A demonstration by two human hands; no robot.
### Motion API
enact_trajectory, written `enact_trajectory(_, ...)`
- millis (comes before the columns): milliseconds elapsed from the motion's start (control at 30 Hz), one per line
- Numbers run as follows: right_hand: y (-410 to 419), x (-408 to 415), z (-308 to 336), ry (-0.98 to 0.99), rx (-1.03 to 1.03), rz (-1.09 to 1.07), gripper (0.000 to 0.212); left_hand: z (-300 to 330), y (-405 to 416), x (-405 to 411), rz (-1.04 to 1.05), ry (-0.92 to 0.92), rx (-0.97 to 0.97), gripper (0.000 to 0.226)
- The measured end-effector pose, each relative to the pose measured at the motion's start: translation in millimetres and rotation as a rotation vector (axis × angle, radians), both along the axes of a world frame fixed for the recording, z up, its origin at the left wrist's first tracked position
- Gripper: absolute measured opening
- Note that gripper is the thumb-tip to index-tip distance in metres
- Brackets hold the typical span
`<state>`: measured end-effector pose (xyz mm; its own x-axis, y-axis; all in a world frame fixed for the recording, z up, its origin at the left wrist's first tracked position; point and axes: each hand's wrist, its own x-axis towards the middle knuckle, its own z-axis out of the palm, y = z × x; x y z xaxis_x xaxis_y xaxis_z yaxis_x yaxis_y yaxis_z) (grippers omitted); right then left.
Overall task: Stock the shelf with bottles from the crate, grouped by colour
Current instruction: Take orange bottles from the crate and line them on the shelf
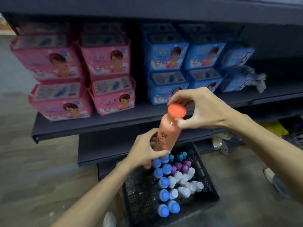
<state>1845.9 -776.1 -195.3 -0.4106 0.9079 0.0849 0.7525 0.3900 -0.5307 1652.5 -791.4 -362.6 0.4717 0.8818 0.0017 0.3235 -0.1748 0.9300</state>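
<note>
An orange bottle with an orange cap hangs tilted in the air above the black crate. My left hand grips its lower body. My right hand pinches it around the neck, just under the cap. Inside the crate stand several bottles: blue-capped ones on the left, white ones in the middle, purple ones and teal ones at the far end. The dark shelf runs behind the bottle.
Pink packs are stacked on the shelf's left half and blue packs in its middle. The shelf's right part is bare. A lower shelf juts out behind the crate. A shoe is on the floor at right.
</note>
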Motion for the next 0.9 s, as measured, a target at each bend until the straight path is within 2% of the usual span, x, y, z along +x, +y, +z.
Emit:
enact_trajectory(133, -12.4, -1.0, 41.2, 0.159, 0.105, -0.084, 0.045, 53.9, -1.0, -0.3, 0.099, -0.012, 0.113, 0.061)
enact_trajectory(400, -43.9, -42.3, 75.4, 0.38, 0.378, -0.278, 0.05, 149.3, 6.8, -24.8, 0.261, 0.071, 0.427, 0.056)
enact_trajectory(533, -44.0, -64.8, 101.5, 0.287, 0.502, -0.241, 0.059, 193.4, 6.6, -37.5, 0.337, 0.054, 0.557, 0.053)
enact_trajectory(633, -39.9, -82.6, 133.0, 0.257, 0.604, -0.226, 0.058, 227.7, 7.2, -50.2, 0.396, 0.07, 0.629, 0.055)
enact_trajectory(900, -25.0, -136.7, 221.7, 0.346, 0.744, -0.099, 0.05, 313.5, 9.5, -100.7, 0.523, 0.073, 0.751, 0.047)
